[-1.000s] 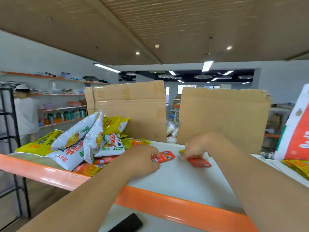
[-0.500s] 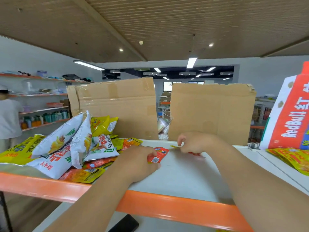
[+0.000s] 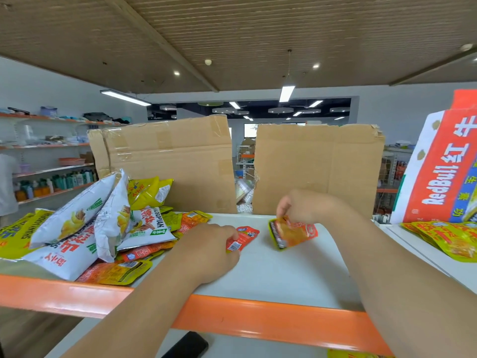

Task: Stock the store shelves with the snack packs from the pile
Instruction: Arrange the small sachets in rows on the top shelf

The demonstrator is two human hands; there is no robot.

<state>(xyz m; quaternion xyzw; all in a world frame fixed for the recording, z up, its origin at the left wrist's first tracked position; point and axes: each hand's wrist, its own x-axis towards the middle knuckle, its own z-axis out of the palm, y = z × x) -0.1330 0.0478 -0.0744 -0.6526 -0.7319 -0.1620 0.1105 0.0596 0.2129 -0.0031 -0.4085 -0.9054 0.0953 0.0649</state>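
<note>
1. Snack packs [image 3: 103,233] lie heaped at the left end of the white shelf [image 3: 284,275], behind its orange rail [image 3: 258,316].
2. Change: a second ago the right hand [image 3: 296,208] pressed an orange pack [image 3: 291,233] flat on the shelf. Now the pack is raised and tilted, with the fingers pinching its top edge.
3. Left hand [image 3: 206,251]: unchanged, fingers curled round a small red pack [image 3: 242,239], low over the shelf just beside the heap.
4. Judgement: two single packs are separated and about to be set in place. Most of the heap is not yet stocked.
5. Writing: the carton [image 3: 438,171] at right reads "RedBull" and 红牛. A white bag [image 3: 147,226] shows letters ending "OPIAN". Print on the two held packs is too small to read.
</note>
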